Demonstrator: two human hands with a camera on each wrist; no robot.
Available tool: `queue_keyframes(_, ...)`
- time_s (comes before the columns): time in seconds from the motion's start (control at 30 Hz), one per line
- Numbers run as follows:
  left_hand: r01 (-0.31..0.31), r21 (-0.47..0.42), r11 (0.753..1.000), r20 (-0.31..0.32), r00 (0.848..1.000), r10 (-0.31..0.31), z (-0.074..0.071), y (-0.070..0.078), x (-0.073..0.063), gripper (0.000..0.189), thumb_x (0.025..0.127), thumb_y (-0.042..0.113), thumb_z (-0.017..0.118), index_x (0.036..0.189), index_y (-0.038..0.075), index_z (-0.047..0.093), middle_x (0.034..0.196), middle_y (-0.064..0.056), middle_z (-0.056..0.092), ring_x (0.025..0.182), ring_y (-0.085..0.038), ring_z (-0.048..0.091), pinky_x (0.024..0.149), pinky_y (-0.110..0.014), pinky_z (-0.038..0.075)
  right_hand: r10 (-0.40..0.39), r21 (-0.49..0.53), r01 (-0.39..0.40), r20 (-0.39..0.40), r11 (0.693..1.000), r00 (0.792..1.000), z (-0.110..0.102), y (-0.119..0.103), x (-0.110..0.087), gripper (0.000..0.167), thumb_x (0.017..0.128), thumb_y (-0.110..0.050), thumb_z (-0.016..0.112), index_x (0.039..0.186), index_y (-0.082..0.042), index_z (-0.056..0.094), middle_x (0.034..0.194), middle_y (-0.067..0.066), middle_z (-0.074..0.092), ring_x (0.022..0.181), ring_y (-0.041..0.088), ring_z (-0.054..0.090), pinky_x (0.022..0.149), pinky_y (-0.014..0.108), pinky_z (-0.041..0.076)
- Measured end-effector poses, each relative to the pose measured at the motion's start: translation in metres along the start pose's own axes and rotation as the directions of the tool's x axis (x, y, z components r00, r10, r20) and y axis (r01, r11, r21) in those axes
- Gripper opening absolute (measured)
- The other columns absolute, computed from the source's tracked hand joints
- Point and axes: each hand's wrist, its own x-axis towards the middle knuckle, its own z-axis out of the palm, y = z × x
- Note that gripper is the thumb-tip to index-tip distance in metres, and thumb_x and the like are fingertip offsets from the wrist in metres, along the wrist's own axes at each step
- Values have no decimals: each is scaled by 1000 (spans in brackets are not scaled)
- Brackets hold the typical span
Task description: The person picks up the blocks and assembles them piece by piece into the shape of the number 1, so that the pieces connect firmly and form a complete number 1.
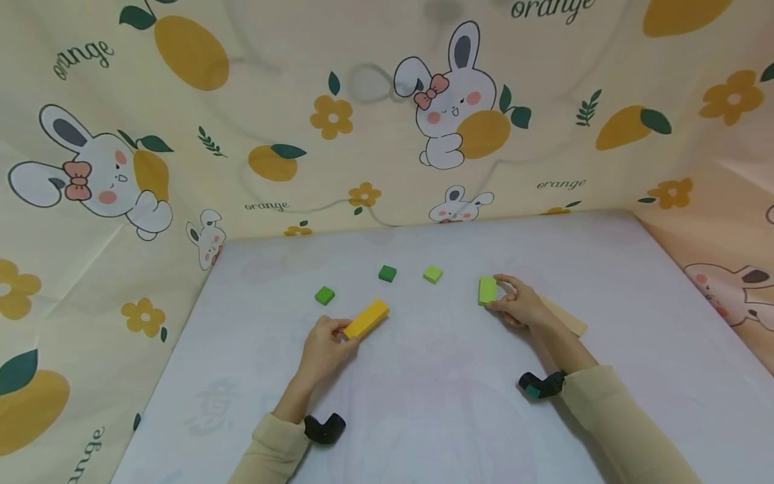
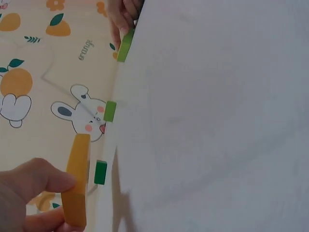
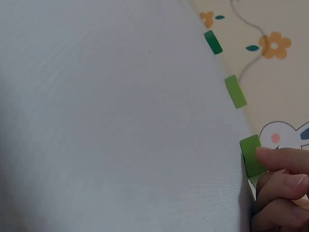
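A long yellow block (image 1: 366,319) is pinched at its near end by my left hand (image 1: 323,346). In the left wrist view, thumb and fingers grip this yellow block (image 2: 77,179), and its shadow falls on the table apart from it. My right hand (image 1: 521,304) pinches a light green rectangular block (image 1: 486,291) between thumb and finger. The right wrist view shows one face of that green block (image 3: 251,154) beside the fingertips. Between the hands, farther back, lie a dark green block (image 1: 388,273) and a small light green block (image 1: 433,273).
Another small green block (image 1: 324,295) lies beyond my left hand. A flat tan piece (image 1: 567,318) is partly hidden beneath my right forearm. The white tabletop (image 1: 423,403) ends at a patterned cloth (image 1: 375,154) at the back and sides.
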Motion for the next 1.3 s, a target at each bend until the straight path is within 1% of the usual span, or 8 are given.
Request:
queue_keyframes(0.17,-38,-26,999,33,999,39,1,5,-4,33,77,13,75,106,-3,71,86,-12,56,77,-17,50,67,-18,38,-10,-47,10,-4,999,1000,1,0,-2,76,91,-9,61,152,-5,17,43,-13,42,36,1,36,40,18,33)
queue_keyframes(0.37,-47,-48,998,59,997,50,4,10,-7,31,78,12,76,106,-1,71,87,-12,56,78,-17,50,68,-17,39,-30,-48,30,-2,998,1000,3,1,-2,75,91,-8,60,152,-4,16,43,-13,43,36,1,36,40,19,32)
queue_keyframes(0.53,-80,-57,995,70,994,84,5,14,-11,31,78,11,76,106,-1,71,87,-12,56,79,-19,52,68,-18,41,-40,-31,40,4,999,999,4,1,-2,75,92,-7,59,151,-3,14,44,-13,43,36,1,37,39,18,32)
queue_keyframes(0.73,-89,-58,994,99,991,95,8,19,-14,32,77,12,76,107,1,71,88,-9,56,80,-15,50,69,-18,40,-35,-34,35,9,999,999,4,-1,-3,74,92,-7,59,151,-3,14,44,-13,42,36,1,36,40,18,32)
queue_keyframes(0.9,-90,-86,992,116,988,99,10,21,-17,31,77,9,76,107,2,71,87,-9,55,79,-16,49,67,-17,39,-34,-32,34,15,999,999,3,-1,-2,74,92,-8,59,151,-4,13,44,-13,42,36,1,36,40,18,32)
queue_keyframes(1.07,-106,-95,990,147,982,119,13,23,-20,31,78,10,75,108,3,71,87,-8,54,81,-15,49,68,-17,39,-41,-35,42,16,998,999,3,0,-3,74,92,-8,59,151,-4,14,44,-13,43,36,1,36,40,18,32)
queue_keyframes(1.3,-128,-92,988,185,972,143,17,30,-24,31,77,10,75,108,3,71,87,-8,54,81,-16,49,70,-17,40,-28,-31,28,16,999,999,3,-1,-4,75,93,-9,59,152,-5,13,45,-12,43,37,2,37,40,19,32)
